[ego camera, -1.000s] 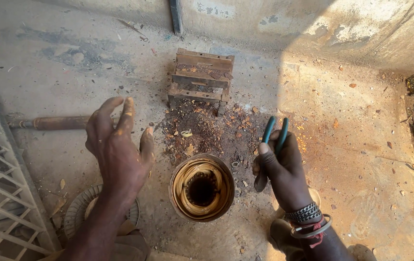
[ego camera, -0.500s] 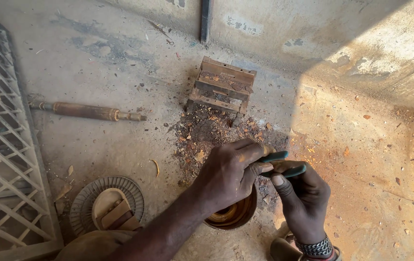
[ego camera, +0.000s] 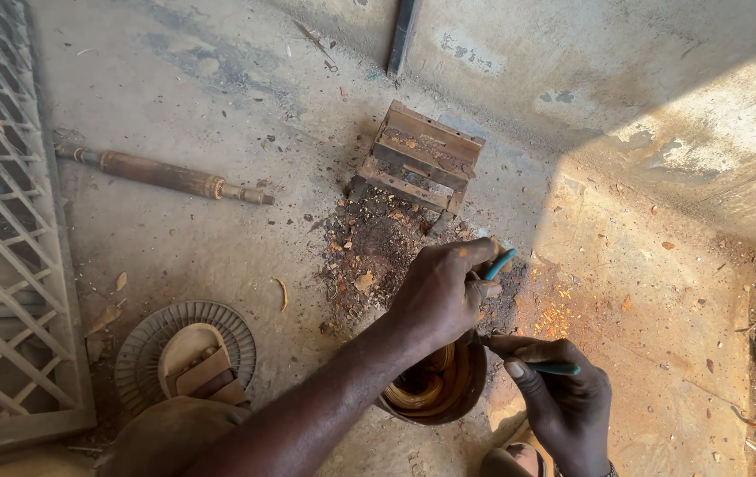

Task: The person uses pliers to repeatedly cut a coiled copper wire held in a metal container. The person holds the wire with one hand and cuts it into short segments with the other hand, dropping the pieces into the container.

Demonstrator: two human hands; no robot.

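Your left hand (ego camera: 438, 296) bears down on the copper-wound motor casing (ego camera: 435, 389)
It grips one teal plier handle (ego camera: 499, 263) while your right hand (ego camera: 562, 402) clamps the other, steadying the casing against the concrete floor (ego camera: 201, 238) beside the rusty laminated core (ego camera: 420, 159)

Teal-handled pliers (ego camera: 512, 311): one handle pokes out just past the left hand's fingers (ego camera: 471, 258), the other lies under the right hand's fingers (ego camera: 532, 353); head hidden between them. Round rusty metal housing (ego camera: 438, 385), copper-coloured windings inside, sits upright on the concrete floor directly beneath both sets of fingers.
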